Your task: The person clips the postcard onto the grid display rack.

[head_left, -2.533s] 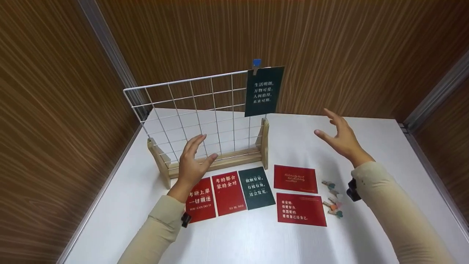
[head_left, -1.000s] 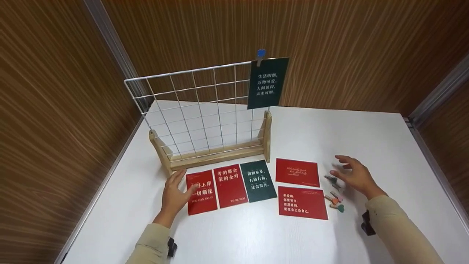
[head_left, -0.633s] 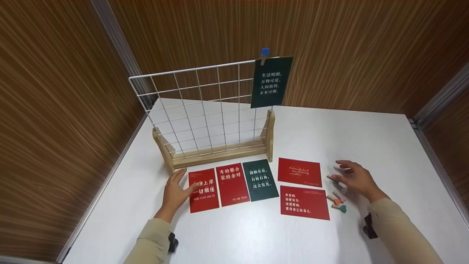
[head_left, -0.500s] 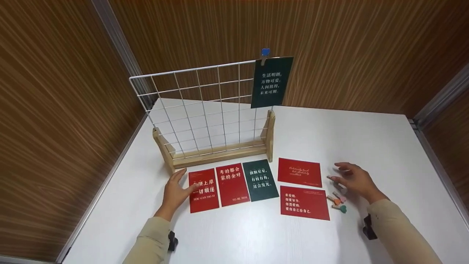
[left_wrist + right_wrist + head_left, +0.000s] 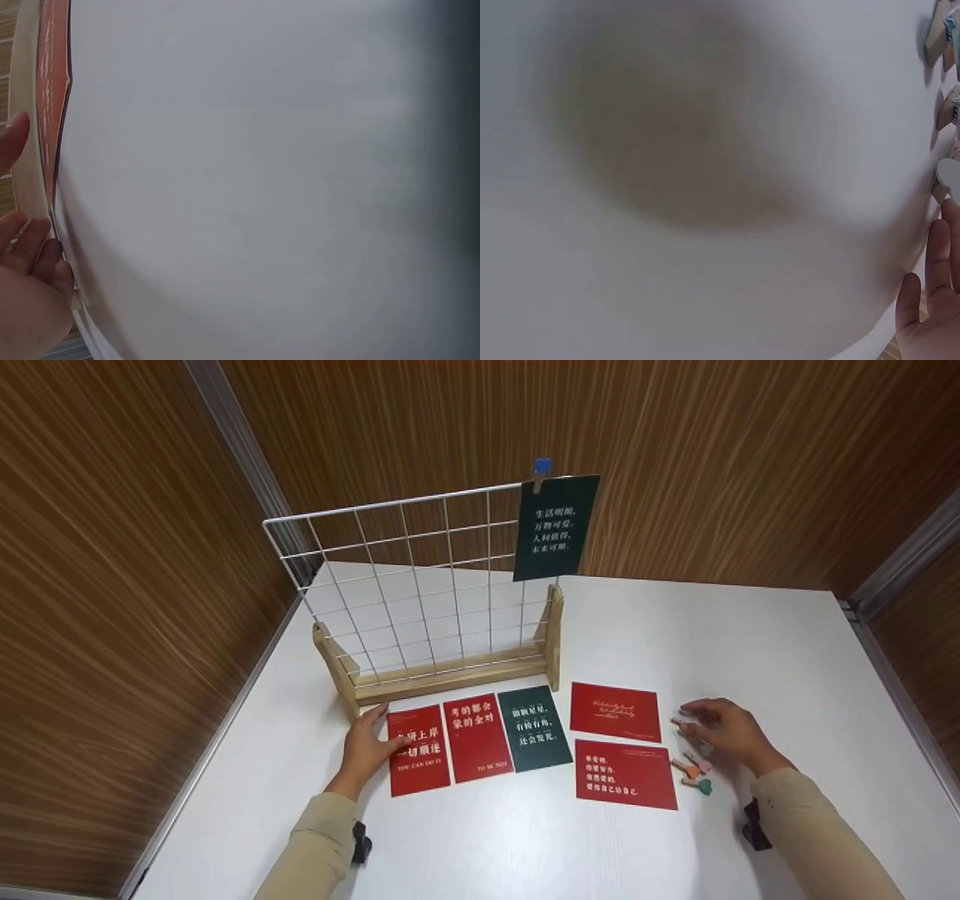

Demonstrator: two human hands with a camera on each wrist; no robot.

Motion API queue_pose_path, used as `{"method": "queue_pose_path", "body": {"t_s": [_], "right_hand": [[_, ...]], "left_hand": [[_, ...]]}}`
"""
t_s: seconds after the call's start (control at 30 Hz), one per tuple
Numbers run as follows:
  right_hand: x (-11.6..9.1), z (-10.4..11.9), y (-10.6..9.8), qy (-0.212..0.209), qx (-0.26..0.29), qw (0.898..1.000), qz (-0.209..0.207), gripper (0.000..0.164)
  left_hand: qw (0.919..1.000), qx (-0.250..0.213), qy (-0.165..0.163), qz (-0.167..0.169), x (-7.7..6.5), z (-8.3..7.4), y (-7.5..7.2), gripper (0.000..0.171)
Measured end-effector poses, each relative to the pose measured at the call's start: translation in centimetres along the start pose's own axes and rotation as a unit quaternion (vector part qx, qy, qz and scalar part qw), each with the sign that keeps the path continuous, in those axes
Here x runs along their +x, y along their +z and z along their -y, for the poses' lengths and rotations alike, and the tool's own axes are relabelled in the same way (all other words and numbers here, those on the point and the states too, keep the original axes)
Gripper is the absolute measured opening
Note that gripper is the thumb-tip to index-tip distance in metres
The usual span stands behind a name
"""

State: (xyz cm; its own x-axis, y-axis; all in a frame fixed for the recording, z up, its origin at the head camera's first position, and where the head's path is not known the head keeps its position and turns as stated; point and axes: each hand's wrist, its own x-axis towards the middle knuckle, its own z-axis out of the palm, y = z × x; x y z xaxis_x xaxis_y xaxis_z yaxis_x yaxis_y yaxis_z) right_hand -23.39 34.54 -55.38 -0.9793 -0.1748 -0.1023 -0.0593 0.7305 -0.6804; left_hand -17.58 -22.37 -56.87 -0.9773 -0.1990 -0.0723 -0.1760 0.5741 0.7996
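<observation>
My left hand [image 5: 367, 750] rests at the left edge of a red card [image 5: 419, 754] with white lettering. Its thumb lies over the card while the fingers stretch along the edge; in the left wrist view they appear beside the red card [image 5: 52, 90]. Over on the right, my right hand [image 5: 731, 735] is low at a small wooden clothespin [image 5: 676, 723], thumb and index fingertip close together there. Whether they pinch it I cannot tell. A white heart-topped clothespin [image 5: 949, 172] shows right at the fingers in the right wrist view.
A white wire grid [image 5: 401, 540] stands in a wooden base [image 5: 450, 679], with a green card [image 5: 556, 529] clipped on by a blue-topped clothespin [image 5: 541, 467]. More cards lie in front, including a green one [image 5: 535, 729] and a red one [image 5: 626, 774]. Several clothespins, one with a green heart [image 5: 703, 786], lie to their right.
Both hands have come down from above the table, the left to the leftmost red card, the right to the clothespins. Over the last half second both hands have shifted only slightly.
</observation>
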Motion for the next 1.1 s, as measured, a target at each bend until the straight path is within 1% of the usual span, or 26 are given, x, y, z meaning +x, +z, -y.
{"method": "queue_pose_path", "body": {"t_s": [0.17, 0.27, 0.57, 0.63, 0.73, 0.87, 1.0, 1.1], "right_hand": [[-0.07, -0.06, 0.13, -0.001, -0.007, 1.0, -0.002, 0.032], [-0.07, -0.08, 0.16, 0.001, -0.009, 1.0, -0.002, 0.029], [0.1, -0.02, 0.25, 0.002, -0.007, 1.0, -0.005, 0.02], [0.05, -0.01, 0.21, 0.003, -0.009, 1.0, -0.007, 0.018], [-0.08, 0.03, 0.16, -0.005, -0.013, 1.0, -0.012, 0.016], [-0.09, 0.03, 0.12, -0.005, -0.009, 1.0, -0.013, 0.015], [0.02, 0.19, 0.06, 0.004, -0.007, 1.0, -0.01, 0.016], [0.13, 0.27, -0.03, 0.017, -0.009, 1.0, -0.004, 0.022]], "left_hand": [[0.9998, 0.018, -0.002, 0.001, 0.09, 0.01, 0.11, 0.076], [0.9998, 0.022, -0.004, 0.002, 0.12, 0.12, 0.18, 0.074], [0.9996, 0.027, 0.002, -0.003, 0.24, 0.18, 0.21, 0.073], [0.9996, 0.027, 0.01, -0.003, 0.28, 0.22, 0.21, 0.072], [0.9996, 0.022, 0.018, -0.002, 0.27, 0.22, 0.19, 0.071], [0.9995, 0.019, 0.026, -0.005, 0.2, 0.14, 0.13, 0.07], [0.9992, 0.027, 0.028, -0.008, 0.17, 0.13, 0.13, 0.069], [0.999, 0.033, 0.03, -0.009, 0.15, 0.15, 0.16, 0.068]]}}
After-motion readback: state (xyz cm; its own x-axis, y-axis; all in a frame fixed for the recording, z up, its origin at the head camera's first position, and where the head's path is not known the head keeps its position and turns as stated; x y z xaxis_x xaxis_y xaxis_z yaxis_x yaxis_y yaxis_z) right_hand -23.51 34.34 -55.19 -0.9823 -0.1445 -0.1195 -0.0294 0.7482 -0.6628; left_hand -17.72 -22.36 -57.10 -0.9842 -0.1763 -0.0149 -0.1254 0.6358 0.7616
